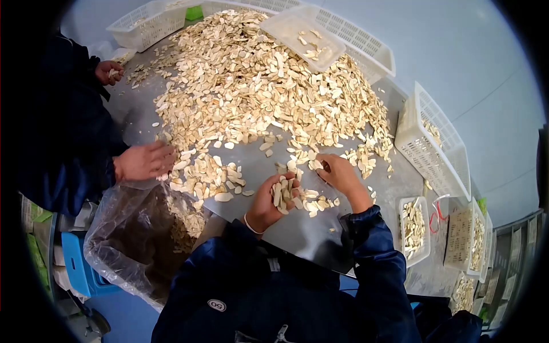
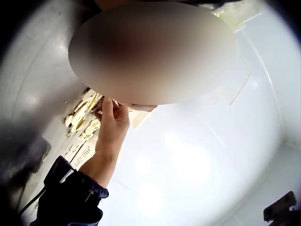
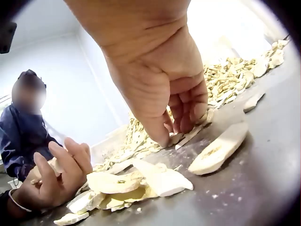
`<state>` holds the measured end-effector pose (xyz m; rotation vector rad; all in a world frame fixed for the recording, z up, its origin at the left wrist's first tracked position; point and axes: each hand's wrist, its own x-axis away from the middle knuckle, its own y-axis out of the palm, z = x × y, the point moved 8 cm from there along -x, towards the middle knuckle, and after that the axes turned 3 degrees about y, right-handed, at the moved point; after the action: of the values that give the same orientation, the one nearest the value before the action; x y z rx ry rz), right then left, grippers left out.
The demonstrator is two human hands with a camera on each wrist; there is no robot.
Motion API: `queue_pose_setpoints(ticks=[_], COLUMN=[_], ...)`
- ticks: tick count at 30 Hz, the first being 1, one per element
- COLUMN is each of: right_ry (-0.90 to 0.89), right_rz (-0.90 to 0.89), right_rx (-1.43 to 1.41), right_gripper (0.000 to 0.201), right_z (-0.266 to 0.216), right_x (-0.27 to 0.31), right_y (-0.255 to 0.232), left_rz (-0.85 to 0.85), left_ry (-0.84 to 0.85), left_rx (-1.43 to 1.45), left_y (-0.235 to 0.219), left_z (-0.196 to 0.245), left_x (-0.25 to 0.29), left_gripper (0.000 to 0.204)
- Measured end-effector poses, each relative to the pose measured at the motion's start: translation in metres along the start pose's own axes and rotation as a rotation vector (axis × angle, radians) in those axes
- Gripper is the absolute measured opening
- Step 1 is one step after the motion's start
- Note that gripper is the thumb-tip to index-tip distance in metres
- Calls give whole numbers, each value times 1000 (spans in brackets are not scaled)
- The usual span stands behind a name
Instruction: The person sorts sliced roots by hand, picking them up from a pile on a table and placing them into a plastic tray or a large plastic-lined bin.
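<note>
Pale dried slices lie in a large heap (image 1: 246, 74) on a metal table (image 1: 297, 228). My left hand (image 1: 267, 203), palm up with curled fingers, holds several slices (image 1: 281, 193) low over the table. To its right, my right hand (image 1: 341, 176) reaches down to the tabletop; in the right wrist view that hand (image 3: 157, 84) has thumb and fingertips bent down at a slice (image 3: 190, 136) on the metal. Loose slices (image 3: 162, 179) lie between the two hands. In the left wrist view a blurred oval hides much of the scene, and my right hand (image 2: 113, 125) shows below it.
At the left, another person's hand (image 1: 147, 162) touches slices near a plastic-lined bin (image 1: 123, 234). A shallow translucent tray (image 1: 297, 34) rests on the heap. White baskets (image 1: 434, 146) and a small tray of slices (image 1: 423, 246) stand at the right.
</note>
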<state>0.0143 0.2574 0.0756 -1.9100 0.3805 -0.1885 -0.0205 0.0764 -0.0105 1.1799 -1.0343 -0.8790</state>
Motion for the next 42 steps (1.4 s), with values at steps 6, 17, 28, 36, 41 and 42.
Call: queue_pose_setpoints(ticks=[6, 17, 28, 36, 41, 42], right_ry=[27, 294, 332, 294, 329, 345], right_rz=[-54, -307, -360, -342, -339, -335], right_rx=[-73, -1040, -1250, -1058, -1057, -1054], right_gripper=[41, 41, 39, 39, 37, 37], right_z=[-3, 12, 19, 22, 27, 28], right_x=[6, 20, 24, 23, 23, 23], right_y=[-1, 11, 14, 18, 21, 21], left_rz=[-31, -52, -34, -43, -42, -42], left_ry=[-23, -29, -24, -26, -22, -22], left_rx=[5, 10, -3, 0, -6, -4], left_y=[3, 5, 6, 7, 6, 6], left_z=[0, -1, 0, 0, 0, 0], left_x=[1, 1, 2, 2, 2, 2], left_gripper=[36, 35, 36, 35, 36, 36])
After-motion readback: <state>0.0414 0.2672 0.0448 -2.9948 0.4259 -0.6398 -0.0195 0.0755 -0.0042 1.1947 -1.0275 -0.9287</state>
